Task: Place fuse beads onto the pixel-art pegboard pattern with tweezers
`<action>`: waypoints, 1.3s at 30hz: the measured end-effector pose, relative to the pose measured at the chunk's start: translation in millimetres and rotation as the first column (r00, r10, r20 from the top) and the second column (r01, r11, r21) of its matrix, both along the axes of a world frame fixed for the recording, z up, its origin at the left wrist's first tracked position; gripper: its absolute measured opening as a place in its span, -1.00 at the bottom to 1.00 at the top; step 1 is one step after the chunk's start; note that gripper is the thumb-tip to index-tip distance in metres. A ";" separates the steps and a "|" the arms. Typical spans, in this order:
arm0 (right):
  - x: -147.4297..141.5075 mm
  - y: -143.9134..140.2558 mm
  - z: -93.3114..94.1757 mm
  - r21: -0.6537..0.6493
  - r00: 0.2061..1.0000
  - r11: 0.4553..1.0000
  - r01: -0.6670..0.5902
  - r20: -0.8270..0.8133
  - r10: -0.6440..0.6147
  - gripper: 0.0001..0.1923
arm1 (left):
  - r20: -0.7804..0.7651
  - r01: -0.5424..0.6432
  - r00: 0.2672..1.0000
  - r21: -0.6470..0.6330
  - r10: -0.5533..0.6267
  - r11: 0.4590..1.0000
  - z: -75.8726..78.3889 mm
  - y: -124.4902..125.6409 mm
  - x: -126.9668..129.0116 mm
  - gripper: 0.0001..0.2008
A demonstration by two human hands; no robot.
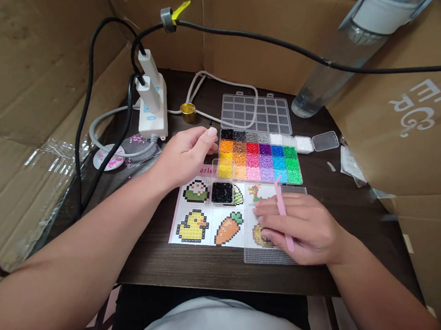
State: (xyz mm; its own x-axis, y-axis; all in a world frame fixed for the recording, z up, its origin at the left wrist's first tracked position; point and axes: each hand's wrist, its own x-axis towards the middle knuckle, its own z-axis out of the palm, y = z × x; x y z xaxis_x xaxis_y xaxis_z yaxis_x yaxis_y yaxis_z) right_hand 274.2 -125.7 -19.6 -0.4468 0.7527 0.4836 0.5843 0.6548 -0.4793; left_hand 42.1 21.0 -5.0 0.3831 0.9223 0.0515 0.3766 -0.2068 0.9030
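My left hand [191, 152] is closed, thumb against the curled fingers, by the left edge of the bead box [261, 157]. What its fingers hold, if anything, is hidden. Pink tweezers [283, 213] lie across the fingers of my right hand [307, 228], curved tip pointing away from me. That hand's fingertips rest over a clear pegboard [270, 257], which overlaps the right side of a pattern sheet [211, 225] showing a duck, a carrot and other pixel pictures. A small lidded box of black beads [222, 192], its lid open, stands on the sheet between my hands.
Behind the bead box lies its clear lid [257, 113]. A white power strip [154, 109], black cables [253, 35] and a gold cup [188, 112] are at the back left. A clear bottle [327, 71] leans at the back right. Cardboard walls [259, 61] surround the dark table.
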 end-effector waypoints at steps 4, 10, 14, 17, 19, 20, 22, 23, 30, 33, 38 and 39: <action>3.1 -0.9 -1.9 -0.017 0.961 0.996 0.090 -0.263 -0.091 -0.67 | -0.010 0.033 0.999 0.068 -0.032 0.997 6.8 -2.8 -1.1 -0.59; -0.2 7.8 -3.6 -0.268 0.683 0.959 0.091 -0.684 -0.256 -0.48 | -0.075 0.113 0.991 0.065 -0.108 0.992 14.9 -7.9 -3.1 -0.70; 3.4 22.2 13.4 -0.309 0.570 0.948 0.083 -0.765 -0.299 -0.42 | -0.102 0.156 0.984 0.063 -0.149 0.986 15.6 -8.3 -3.4 -0.71; 11.8 32.3 26.6 -0.302 0.567 0.941 0.151 -0.754 -0.332 -0.39 | -0.111 0.158 0.982 0.072 -0.150 0.985 15.0 -8.2 -2.5 -0.71; 15.9 36.9 28.5 -0.332 0.543 0.917 0.222 -0.739 -0.399 -0.45 | -0.119 0.151 0.983 0.079 -0.141 0.985 14.6 -8.3 -1.9 -0.69; 16.8 38.2 27.0 -0.349 0.521 0.903 0.252 -0.737 -0.430 -0.49 | -0.122 0.147 0.983 0.085 -0.136 0.985 14.6 -8.4 -1.7 -0.69; 16.4 39.2 20.6 -0.394 0.469 0.874 0.285 -0.738 -0.486 -0.60 | -0.133 0.138 0.983 0.107 -0.123 0.985 14.8 -8.6 -1.6 -0.68; 15.4 39.0 16.7 -0.415 0.442 0.862 0.291 -0.741 -0.506 -0.67 | -0.141 0.135 0.983 0.120 -0.118 0.983 14.9 -8.7 -1.5 -0.69; 8.1 38.0 5.1 -0.480 0.363 0.843 0.242 -0.761 -0.538 -0.90 | -0.148 0.136 0.982 0.141 -0.115 0.981 14.6 -8.9 1.0 -0.70; 7.1 37.9 6.6 -0.490 0.353 0.834 0.255 -0.756 -0.552 -0.91 | -0.149 0.129 0.983 0.123 -0.110 0.984 14.2 -8.9 1.5 -0.70; 3.6 33.6 7.9 -0.481 0.408 0.848 0.222 -0.744 -0.529 -0.89 | -0.178 0.139 0.977 0.132 -0.115 0.981 14.1 -9.7 1.2 -0.74; 2.1 32.8 7.8 -0.480 0.421 0.852 0.206 -0.743 -0.521 -0.89 | -0.178 0.143 0.977 0.133 -0.118 0.981 14.1 -9.8 1.2 -0.74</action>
